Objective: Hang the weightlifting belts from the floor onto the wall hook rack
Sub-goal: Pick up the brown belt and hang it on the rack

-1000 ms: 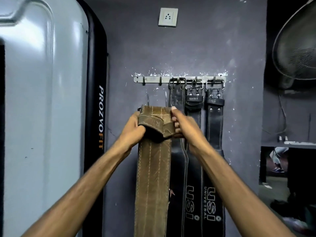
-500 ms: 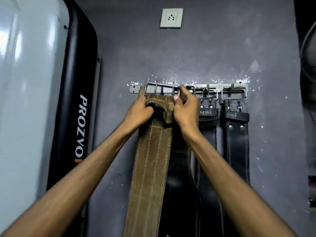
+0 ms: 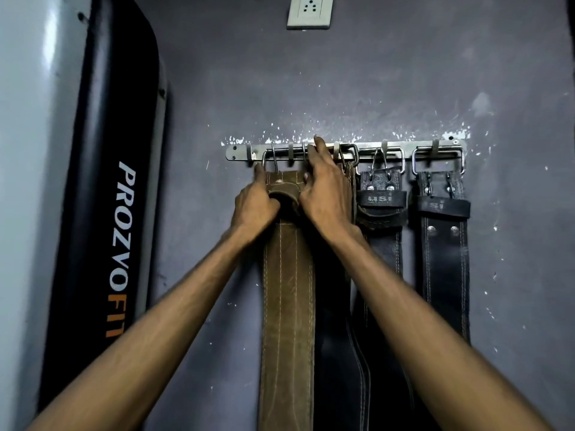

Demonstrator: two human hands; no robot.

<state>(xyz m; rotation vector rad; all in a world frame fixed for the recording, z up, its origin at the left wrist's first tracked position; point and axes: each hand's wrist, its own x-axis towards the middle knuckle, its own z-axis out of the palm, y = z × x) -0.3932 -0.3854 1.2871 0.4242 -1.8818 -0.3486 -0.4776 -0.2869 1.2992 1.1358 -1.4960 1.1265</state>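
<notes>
A brown leather weightlifting belt [image 3: 287, 290] hangs down the grey wall, its steel buckle [image 3: 269, 157] up at the metal hook rack [image 3: 239, 152]. My left hand [image 3: 253, 203] grips the belt's top left edge by the loop. My right hand [image 3: 325, 194] holds the top right edge, one finger reaching up onto the rack bar. Three black belts hang to the right: one partly hidden behind my right arm [image 3: 339, 353], a middle one marked USI [image 3: 381, 244], and the rightmost [image 3: 445, 259].
A black upright pad lettered PROZVOFIT [image 3: 121, 237] stands close on the left, beside a pale grey panel [image 3: 28, 181]. A white wall socket [image 3: 309, 10] sits above the rack. One bare hook shows at the rack's left end.
Both hands have carried the brown belt's top up from below the rack to the bar, and the buckle now sits at the left hooks. My view has moved closer.
</notes>
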